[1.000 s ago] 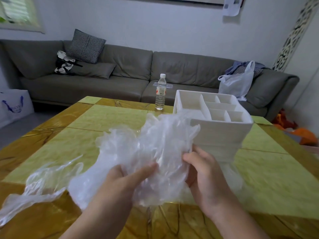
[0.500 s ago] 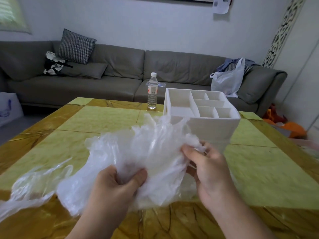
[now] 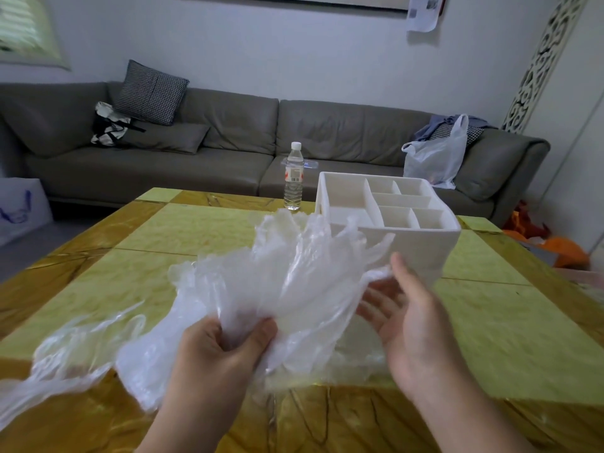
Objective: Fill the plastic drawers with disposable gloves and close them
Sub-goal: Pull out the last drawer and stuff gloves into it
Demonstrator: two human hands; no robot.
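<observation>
My left hand (image 3: 225,351) pinches a crumpled bundle of clear disposable gloves (image 3: 287,282) above the table, low in the view. My right hand (image 3: 408,318) is beside the bundle on its right, palm up and fingers spread, with only the fingertips near the plastic. More loose gloves (image 3: 65,364) trail off to the lower left on the table. Behind the bundle stands the white plastic drawer organizer (image 3: 425,246), its divided top compartments open; its drawer fronts are hidden by the gloves and my right hand.
A water bottle (image 3: 294,178) stands at the far edge of the yellow-green and brown table (image 3: 196,230). A grey sofa (image 3: 228,152) with cushions and a white plastic bag (image 3: 438,158) runs along the back wall. Orange items (image 3: 555,246) lie on the floor at right.
My right hand has let go of the glove bundle and opened, palm up. My left hand keeps its grip and the bundle has spread upward toward the organizer.
</observation>
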